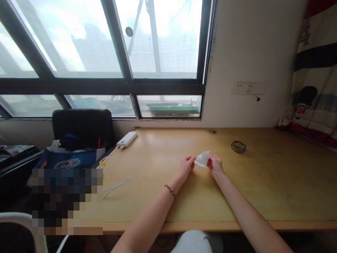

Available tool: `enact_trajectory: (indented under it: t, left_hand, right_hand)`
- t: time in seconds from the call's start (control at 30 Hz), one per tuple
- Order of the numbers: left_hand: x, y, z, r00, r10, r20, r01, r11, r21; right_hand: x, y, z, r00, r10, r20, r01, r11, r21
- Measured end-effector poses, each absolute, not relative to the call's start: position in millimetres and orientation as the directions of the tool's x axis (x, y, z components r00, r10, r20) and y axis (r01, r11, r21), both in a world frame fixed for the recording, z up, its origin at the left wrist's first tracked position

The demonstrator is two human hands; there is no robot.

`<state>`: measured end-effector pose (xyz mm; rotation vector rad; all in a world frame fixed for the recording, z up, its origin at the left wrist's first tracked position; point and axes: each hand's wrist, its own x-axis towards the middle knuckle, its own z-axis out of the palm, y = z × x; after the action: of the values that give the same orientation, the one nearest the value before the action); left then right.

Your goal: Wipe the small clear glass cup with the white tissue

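Note:
A small white tissue (202,160), creased and partly folded, is stretched between my two hands above the desk. My left hand (186,168) pinches its left edge, with a braided bracelet (170,191) around that wrist. On the opposite side, my right hand (216,165) grips the tissue's right edge between thumb and fingers. Beyond my right hand, a dark woven-looking ring-shaped object (238,147) lies on the desk; its exact kind is unclear.
The wooden desk (158,207) meets the wall below a window. A white power bank (127,139) with a cable sits at its back left. Cable ends (117,187) lie nearer. A black chair (83,121) holding a blue bag (68,160) stands left. A curtain (314,105) hangs right.

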<state>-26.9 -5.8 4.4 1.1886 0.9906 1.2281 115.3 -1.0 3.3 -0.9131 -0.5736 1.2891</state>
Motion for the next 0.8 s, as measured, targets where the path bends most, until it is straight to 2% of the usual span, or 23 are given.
enact_trajectory:
  t: [0.13, 0.3, 0.4, 0.53, 0.67, 0.8]
  left_hand:
    - [-27, -6, 9, 0.033, 0.994, 0.100, -0.204, -0.092, 0.975]
    - [-17, -13, 6, 0.211, 0.963, 0.168, -0.086, -0.153, 0.985]
    - [-13, -15, 2, 0.207, 0.961, 0.182, -0.074, -0.170, 0.983]
    - [-16, -13, 1, 0.142, 0.986, 0.091, -0.192, -0.063, 0.979]
    - [-20, -8, 0, 0.097, 0.995, 0.006, -0.290, 0.023, 0.957]
    - [-23, -3, -3, 0.016, 0.998, -0.057, -0.367, 0.059, 0.928]
  right_hand:
    - [120, 2, 1, 0.324, 0.938, -0.123, -0.501, 0.060, -0.863]
    - [114, -4, 3, 0.323, 0.945, 0.045, -0.245, 0.129, -0.961]
    - [110, -8, 6, 0.244, 0.965, 0.096, -0.201, 0.147, -0.968]
    - [109, -9, 10, 0.115, 0.987, 0.113, -0.199, 0.134, -0.971]
    - [110, -7, 8, -0.020, 0.985, 0.174, -0.026, 0.173, -0.985]
    - [114, -3, 2, 0.083, 0.973, 0.214, 0.062, 0.209, -0.976]
